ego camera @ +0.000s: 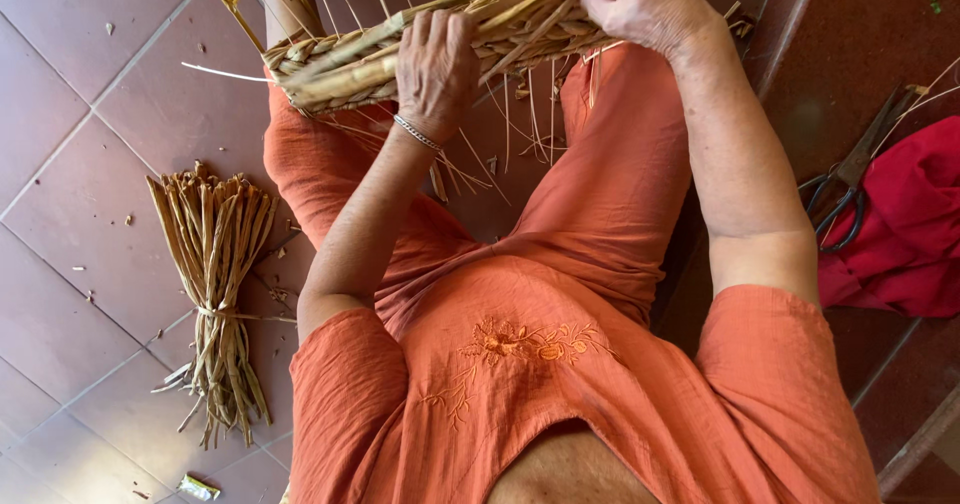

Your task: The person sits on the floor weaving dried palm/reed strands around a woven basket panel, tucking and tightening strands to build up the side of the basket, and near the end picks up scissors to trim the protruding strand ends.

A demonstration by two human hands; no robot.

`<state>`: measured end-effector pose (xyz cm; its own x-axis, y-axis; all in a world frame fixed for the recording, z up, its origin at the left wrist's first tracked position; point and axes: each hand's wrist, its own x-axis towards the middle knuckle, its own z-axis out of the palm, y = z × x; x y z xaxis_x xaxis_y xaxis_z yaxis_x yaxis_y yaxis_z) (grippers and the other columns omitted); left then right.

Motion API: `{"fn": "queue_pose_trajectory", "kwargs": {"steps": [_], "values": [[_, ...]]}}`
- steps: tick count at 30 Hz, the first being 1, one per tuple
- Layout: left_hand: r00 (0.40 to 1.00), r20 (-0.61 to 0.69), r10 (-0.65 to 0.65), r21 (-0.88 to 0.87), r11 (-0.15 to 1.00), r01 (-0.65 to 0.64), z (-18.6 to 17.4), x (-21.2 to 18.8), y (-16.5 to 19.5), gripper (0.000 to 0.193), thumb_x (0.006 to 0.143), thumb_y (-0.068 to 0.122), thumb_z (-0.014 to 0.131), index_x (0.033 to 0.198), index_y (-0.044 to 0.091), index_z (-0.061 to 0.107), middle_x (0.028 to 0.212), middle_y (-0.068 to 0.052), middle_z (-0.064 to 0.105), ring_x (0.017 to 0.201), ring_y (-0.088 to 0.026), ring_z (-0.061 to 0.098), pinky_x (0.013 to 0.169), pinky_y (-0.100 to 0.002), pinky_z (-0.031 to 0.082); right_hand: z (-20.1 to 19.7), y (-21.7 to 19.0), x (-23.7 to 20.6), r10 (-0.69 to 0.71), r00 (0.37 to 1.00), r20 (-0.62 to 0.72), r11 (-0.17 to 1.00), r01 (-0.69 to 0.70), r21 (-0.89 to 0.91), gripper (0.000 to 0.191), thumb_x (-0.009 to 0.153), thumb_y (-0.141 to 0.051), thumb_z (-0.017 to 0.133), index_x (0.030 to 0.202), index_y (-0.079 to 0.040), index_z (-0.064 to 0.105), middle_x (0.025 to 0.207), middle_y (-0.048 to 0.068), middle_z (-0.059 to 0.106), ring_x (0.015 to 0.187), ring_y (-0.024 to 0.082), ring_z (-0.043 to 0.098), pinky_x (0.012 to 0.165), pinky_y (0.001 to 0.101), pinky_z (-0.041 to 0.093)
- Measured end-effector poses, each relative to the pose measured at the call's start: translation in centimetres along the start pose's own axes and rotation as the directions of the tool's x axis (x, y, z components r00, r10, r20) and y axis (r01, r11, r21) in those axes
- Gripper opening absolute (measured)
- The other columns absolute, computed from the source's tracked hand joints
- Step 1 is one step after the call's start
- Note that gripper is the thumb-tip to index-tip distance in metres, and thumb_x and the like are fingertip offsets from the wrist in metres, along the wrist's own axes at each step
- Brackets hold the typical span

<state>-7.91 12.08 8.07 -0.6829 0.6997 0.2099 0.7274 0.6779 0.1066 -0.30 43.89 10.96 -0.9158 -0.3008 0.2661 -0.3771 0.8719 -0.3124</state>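
Seated person in orange clothes, woven basket (400, 49) of pale straw resting across the knees, at the top of the view. Left hand (436, 69) lies over the basket's near edge, fingers curled down onto the weave, gripping it; a thin silver bracelet (417, 132) sits at that wrist. Right hand (645, 4) is at the basket's right end, fingers closed around loose straw strands there. Loose strands hang below the basket over the lap. Left of the basket, on the red floor tiles (70, 84), lies a tied bundle of straw (215, 284). Right of the basket, well apart, dark scissors (850, 179) rest against a red cloth (905, 219).
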Motion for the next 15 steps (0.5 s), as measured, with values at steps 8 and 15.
{"fn": "queue_pose_trajectory", "kwargs": {"steps": [8,15], "values": [[0.999,0.002,0.053,0.084,0.995,-0.053,0.1,-2.3,1.2,0.044,0.081,0.042,0.065,0.108,0.010,0.053,0.094,-0.010,0.064,0.089,-0.025,0.062,0.071,-0.041,0.054,-0.7,-3.0,1.7,0.058,0.991,-0.120,0.977,-0.031,0.213,0.037,0.083,0.003,0.074,0.119,-0.007,0.072,0.107,0.006,0.070,0.098,0.022,0.067,0.094,0.0359,0.055],[0.905,0.378,-0.197,-0.053,0.971,0.234,-3.0,-0.3,-0.3,0.006,0.113,0.015,0.052,0.116,0.010,0.051,0.107,-0.013,0.066,0.090,-0.025,0.064,0.070,-0.045,0.055,0.3,-2.1,1.3,0.000,0.990,-0.142,0.991,0.019,0.134,0.023,0.093,-0.003,0.077,0.114,-0.010,0.073,0.100,0.004,0.070,0.094,0.019,0.067,0.092,0.0356,0.055]]}}
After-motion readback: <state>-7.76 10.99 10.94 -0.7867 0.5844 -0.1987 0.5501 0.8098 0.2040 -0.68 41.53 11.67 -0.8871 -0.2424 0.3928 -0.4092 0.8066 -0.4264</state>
